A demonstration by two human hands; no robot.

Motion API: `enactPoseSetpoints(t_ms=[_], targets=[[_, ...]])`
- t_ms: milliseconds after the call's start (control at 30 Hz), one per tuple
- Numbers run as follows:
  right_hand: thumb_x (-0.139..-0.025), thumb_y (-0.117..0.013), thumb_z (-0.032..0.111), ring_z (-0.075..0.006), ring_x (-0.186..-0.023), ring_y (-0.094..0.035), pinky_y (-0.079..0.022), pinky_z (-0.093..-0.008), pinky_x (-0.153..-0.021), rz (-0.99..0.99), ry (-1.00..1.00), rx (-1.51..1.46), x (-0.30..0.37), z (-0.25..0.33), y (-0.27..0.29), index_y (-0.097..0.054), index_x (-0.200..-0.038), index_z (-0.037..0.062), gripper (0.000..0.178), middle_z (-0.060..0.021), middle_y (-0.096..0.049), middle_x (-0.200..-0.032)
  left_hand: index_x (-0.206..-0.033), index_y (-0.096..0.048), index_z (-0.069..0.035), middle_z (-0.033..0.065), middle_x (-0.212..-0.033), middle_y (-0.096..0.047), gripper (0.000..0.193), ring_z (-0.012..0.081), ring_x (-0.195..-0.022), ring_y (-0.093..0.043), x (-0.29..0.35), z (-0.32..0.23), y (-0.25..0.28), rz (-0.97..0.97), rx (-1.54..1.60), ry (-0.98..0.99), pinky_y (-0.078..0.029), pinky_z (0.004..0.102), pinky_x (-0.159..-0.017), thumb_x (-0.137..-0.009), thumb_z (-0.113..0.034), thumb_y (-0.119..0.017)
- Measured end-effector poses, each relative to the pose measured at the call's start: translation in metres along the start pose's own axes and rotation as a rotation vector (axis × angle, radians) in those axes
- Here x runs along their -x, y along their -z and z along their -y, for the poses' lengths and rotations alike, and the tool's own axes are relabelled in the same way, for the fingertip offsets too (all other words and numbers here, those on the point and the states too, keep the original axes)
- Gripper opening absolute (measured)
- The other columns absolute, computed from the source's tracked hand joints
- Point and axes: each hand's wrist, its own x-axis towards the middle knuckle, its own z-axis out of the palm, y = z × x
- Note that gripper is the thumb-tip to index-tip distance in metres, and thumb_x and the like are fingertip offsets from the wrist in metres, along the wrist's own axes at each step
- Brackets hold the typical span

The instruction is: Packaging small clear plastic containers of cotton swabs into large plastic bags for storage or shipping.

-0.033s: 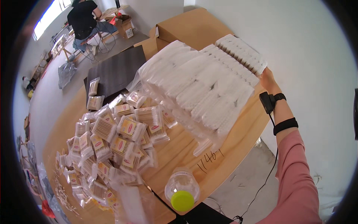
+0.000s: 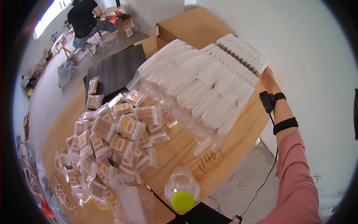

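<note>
My right hand [image 2: 269,80] reaches to the right end of a large stack of cotton swab bundles [image 2: 201,80] in clear plastic. It touches the end row [image 2: 244,54], where brownish sticks show in a gap between white swab heads. My fingers are hidden behind that row, so their grip cannot be made out. A wrist strap with a small black device [image 2: 267,102] sits on my right arm. My left hand is out of view. Left of the stack lies a heap of small swab packets [image 2: 121,145] with yellow and white labels. A clear plastic bag [image 2: 130,203] hangs blurred at the lower edge.
A clear jar with a lime-green lid [image 2: 182,200] stands at the table's near edge. Loose swabs [image 2: 63,192] lie at left. Behind are a black board [image 2: 117,72] with two packets and an open cardboard box [image 2: 194,26]. Another person [image 2: 84,20] sits at a far table.
The clear bag at the lower edge has shifted slightly and is more blurred. The seated person far off has moved a little. My right hand stays in place.
</note>
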Motion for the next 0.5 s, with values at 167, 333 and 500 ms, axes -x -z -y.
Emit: enactPoseSetpoints(t_ms=[167,333,500], targets=[[-0.089,-0.054,0.033,-0.0122,-0.105,-0.049,-0.037,-0.0268,-0.089,-0.629,-0.223,0.196,0.012,0.035,0.078,-0.049,-0.117,0.0022,0.042,-0.006,-0.052,-0.115,-0.102,-0.055,0.006,0.0127,-0.096,-0.057,0.021,0.0238,-0.089,-0.051,-0.001,0.024,-0.014,0.051,0.187,0.015,-0.043,0.0368,-0.082,-0.09,-0.01,-0.051],[-0.081,-0.058,0.049,-0.0235,-0.129,-0.031,-0.027,-0.0377,-0.104,-0.226,0.432,0.206,0.175,0.187,-0.101,-0.035,-0.13,-0.0001,0.073,-0.0134,-0.035,-0.137,-0.106,-0.054,0.006,0.0123,-0.1,-0.056,0.022,0.023,-0.09,-0.05,-0.007,0.01,-0.006,0.14,0.045,0.04,-0.043,0.0352,-0.084,-0.087,-0.002,-0.047],[-0.043,-0.09,0.037,-0.037,-0.135,-0.016,-0.024,-0.0466,-0.107,0.286,0.527,0.722,0.233,0.239,-0.169,-0.016,-0.142,0.0038,0.128,-0.0217,-0.01,-0.146,-0.107,-0.053,0.007,0.0124,-0.096,-0.057,0.022,0.0233,-0.088,-0.052,-0.007,0.009,-0.012,0.098,0.142,0.034,-0.044,0.0352,-0.079,-0.087,-0.003,-0.048]])
